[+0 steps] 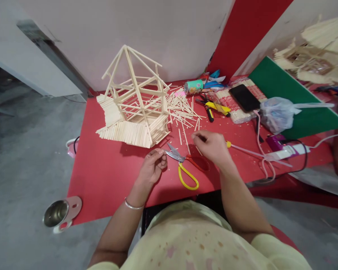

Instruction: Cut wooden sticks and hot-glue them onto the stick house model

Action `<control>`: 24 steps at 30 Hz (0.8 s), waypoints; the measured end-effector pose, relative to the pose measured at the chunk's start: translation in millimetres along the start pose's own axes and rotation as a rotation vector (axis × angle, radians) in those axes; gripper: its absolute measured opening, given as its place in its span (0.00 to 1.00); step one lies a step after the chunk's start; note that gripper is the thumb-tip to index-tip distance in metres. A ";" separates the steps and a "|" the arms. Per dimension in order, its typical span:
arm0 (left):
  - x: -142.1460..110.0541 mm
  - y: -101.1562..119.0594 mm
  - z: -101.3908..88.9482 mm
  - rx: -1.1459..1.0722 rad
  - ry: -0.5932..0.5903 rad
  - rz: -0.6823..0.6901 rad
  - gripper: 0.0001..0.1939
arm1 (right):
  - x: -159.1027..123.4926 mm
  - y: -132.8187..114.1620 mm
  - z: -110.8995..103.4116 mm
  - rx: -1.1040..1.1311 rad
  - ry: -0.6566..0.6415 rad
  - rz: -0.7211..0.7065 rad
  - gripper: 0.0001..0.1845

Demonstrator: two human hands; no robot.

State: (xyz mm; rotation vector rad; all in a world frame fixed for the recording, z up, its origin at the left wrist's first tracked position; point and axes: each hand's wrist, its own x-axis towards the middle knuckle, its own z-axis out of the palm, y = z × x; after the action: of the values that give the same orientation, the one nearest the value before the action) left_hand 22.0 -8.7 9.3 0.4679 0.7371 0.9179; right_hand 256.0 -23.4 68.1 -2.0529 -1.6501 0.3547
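My left hand [154, 165] is closed in a pinch beside the blade tips of a pair of scissors [181, 159]. What its fingertips hold, if anything, is too small to make out. The scissors lie spread on the table, with one yellow and one red handle. Above the red handle, my right hand [212, 147] has its fingers curled together, and I cannot see what is in them. Behind my left hand stands a small house frame [139, 101] of thin wooden sticks, with a slatted skirt [126, 133] along its front. Loose sticks [183, 107] lie in a heap to its right.
A metal mug [56, 213] sits in a holder at the red table's [101, 187] left corner. Pliers [210, 112], a phone [244, 98], a plastic bag [278, 112], a green board [304, 108] and a glue gun's cord area with a power strip [288, 153] occupy the right side.
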 end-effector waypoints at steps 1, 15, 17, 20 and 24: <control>0.2 0.1 0.3 0.002 0.015 0.001 0.13 | 5.1 3.0 -5.8 0.036 0.042 0.009 0.16; -0.1 2.8 4.0 0.048 -0.029 0.042 0.17 | 75.0 18.0 10.9 -0.374 -0.146 0.037 0.15; -0.6 2.9 4.2 0.032 -0.020 0.025 0.17 | 82.3 20.9 15.4 -0.389 -0.154 0.039 0.15; -1.4 3.4 5.1 0.019 -0.016 0.018 0.17 | 98.1 23.0 20.6 -0.363 -0.177 0.014 0.14; -2.6 4.4 7.1 0.050 -0.037 0.029 0.20 | 124.8 18.6 33.6 -0.337 -0.181 -0.031 0.16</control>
State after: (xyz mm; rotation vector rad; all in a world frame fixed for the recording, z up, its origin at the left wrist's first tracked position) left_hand 23.9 -8.9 17.8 0.5398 0.7223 0.9166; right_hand 285.4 101.0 41.7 -2.2903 -1.9605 0.2728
